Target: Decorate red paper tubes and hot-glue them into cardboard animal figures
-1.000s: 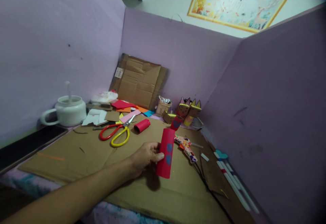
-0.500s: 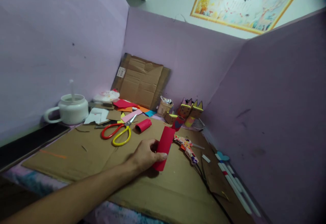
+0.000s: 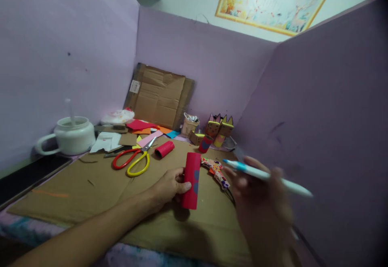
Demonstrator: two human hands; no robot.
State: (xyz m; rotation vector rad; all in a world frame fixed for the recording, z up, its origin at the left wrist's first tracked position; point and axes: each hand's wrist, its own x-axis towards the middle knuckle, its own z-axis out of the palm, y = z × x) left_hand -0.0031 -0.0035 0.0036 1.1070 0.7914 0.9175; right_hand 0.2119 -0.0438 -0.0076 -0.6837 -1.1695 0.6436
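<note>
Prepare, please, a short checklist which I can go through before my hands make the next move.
1. Red tube in left grip: ok, held between thumb and fingers.
2. Marker in right grip: ok, held with its blue end leftward.
3. Marker apart from the tube: ok, a gap shows between them.
4. Scissors away from both grips: ok, they lie on the cardboard mat.
5. Glue gun cord fully visible: not ok, the right grip hides part.
6. Blue marks dry: cannot tell.
</note>
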